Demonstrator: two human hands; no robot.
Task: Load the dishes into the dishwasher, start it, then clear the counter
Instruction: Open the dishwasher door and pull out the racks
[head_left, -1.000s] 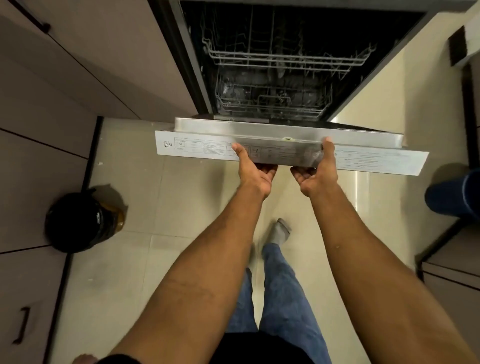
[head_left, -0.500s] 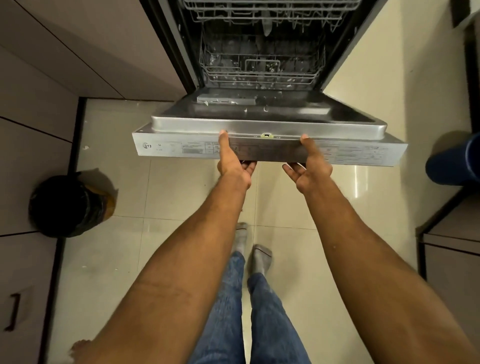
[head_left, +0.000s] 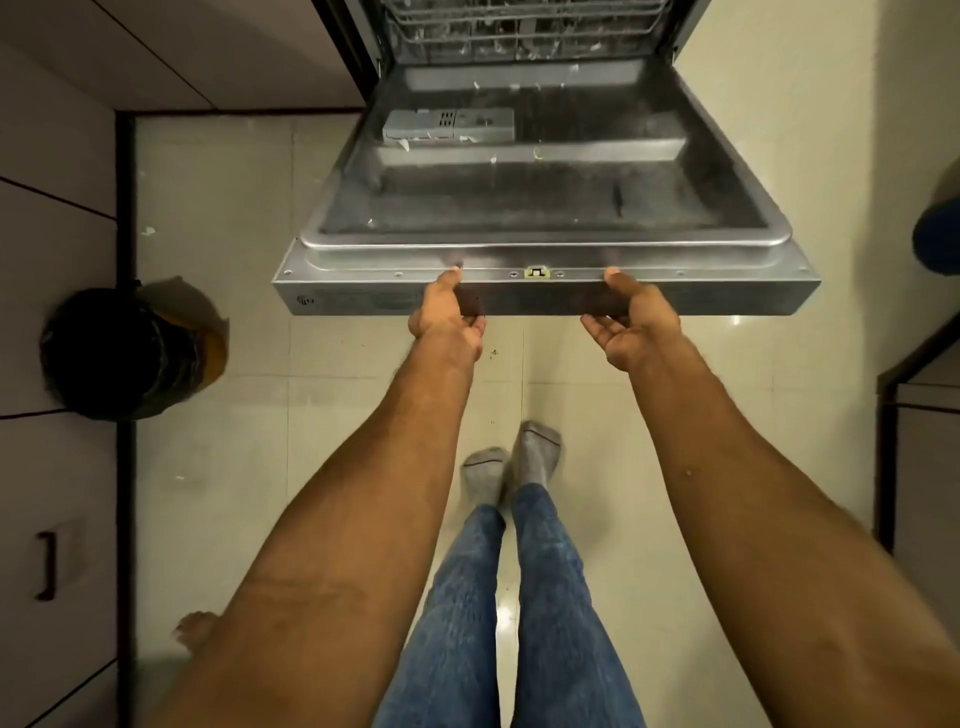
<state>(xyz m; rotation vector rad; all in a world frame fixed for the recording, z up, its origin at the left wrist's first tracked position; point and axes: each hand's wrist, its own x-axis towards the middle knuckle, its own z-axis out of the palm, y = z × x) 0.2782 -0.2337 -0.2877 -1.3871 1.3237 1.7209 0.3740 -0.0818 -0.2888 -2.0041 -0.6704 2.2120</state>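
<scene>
Both hands were on the dishwasher door (head_left: 545, 208), and it lay nearly flat, its steel inner face turned up. The left hand (head_left: 447, 317) gripped the front edge — thumb on top near the rim, fingers curled under the lip. The right hand (head_left: 631, 325) held the same edge just the other side of the latch (head_left: 537, 271), thumb up top, fingers tucked beneath. The detergent dispenser (head_left: 449, 124) sat in the door's far half (flecks of white residue were scattered around it). Beyond the door, the lower rack (head_left: 519, 36) showed at the mouth of the machine; whether it held any dishes, I could not tell.

Down on the tiled floor (head_left: 234, 218), a black bin (head_left: 122, 353) stood to the left against the cabinet front (head_left: 52, 182), well apart from the door. Below the arms — jeans and a pair of grey socks (head_left: 519, 460), planted just short of the door's edge. A blue object (head_left: 937, 239) peeked in at the right margin, too cropped to identify.
</scene>
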